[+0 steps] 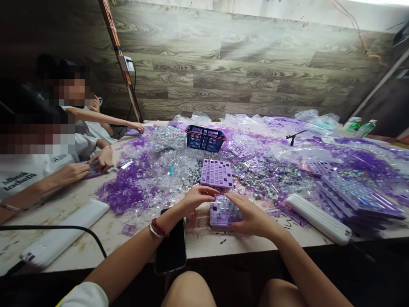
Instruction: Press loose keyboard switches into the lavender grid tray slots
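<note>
A purple keyboard plate [217, 221] lies flat in front of me at the table's near edge, with clear square pieces over much of it. My left hand [198, 199] is at its far left corner, fingers stretched out and thumb apart from them. At the plate's right side, my right hand [252, 215] is open, fingers reaching over the far edge and thumb by the near right corner. Whether any tiny piece sits at my fingertips is too small to tell. Just beyond is a purple plate with square holes [216, 173].
Clear and purple pieces [128, 187] and small switches [271, 175] are heaped across the table. A dark blue basket [205, 140] stands behind. A phone [171, 245] lies below my left wrist. White bars [319, 218] and stacked plates [354, 198] are nearby. Two people work at left.
</note>
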A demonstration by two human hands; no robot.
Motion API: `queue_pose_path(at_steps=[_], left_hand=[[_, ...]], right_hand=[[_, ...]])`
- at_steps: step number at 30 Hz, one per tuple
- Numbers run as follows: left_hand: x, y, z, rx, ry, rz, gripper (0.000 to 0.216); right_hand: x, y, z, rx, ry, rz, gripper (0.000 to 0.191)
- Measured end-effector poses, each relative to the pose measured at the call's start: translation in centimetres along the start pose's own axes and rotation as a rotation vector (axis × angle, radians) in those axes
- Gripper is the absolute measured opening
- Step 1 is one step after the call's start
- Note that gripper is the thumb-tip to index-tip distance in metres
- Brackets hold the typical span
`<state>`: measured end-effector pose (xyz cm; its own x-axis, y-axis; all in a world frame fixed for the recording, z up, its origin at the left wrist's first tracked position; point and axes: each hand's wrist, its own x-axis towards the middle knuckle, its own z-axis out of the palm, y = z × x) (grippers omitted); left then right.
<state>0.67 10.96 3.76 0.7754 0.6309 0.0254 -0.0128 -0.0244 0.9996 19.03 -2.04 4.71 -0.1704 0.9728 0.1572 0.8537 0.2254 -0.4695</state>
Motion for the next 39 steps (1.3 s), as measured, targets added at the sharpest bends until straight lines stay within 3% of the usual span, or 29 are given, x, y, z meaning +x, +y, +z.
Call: queue_pose_path(at_steps=[5,9,14,18,23,39], left_hand=[[-0.3,0.1,0.5,-0.002,-0.061,-0.036,0.032],[-0.3,0.1,0.6,0.007,-0.094,-0.075,0.030],[-0.2,-0.4,0.2,0.061,-0.151,-0.001,0.037],[-0.3,-0.4,0.2,0.391,-0.161,0.278,0.029],[-0.5,0.0,0.1,0.697,-0.139,0.540,0.013],[-0.7,0.1,-0.5,0.883,-0.298,0.576,0.011]], right_hand=[[0.3,-0.3,-0.4,0.172,0.194,-0.054,0.040],[0.8,-0.4,0.0,0.215,0.229,-0.064,0.020],[0.9,-0.5,0.3,0.203,0.268,-0.024,0.024],[0.7,-0.4,0.0,0.170,0.223,0.039,0.026],[0.6,-0.5,-0.3,0.160,0.222,-0.028,0.025],[0.9,-1.0,0.4,0.107,0.134,-0.053,0.020]])
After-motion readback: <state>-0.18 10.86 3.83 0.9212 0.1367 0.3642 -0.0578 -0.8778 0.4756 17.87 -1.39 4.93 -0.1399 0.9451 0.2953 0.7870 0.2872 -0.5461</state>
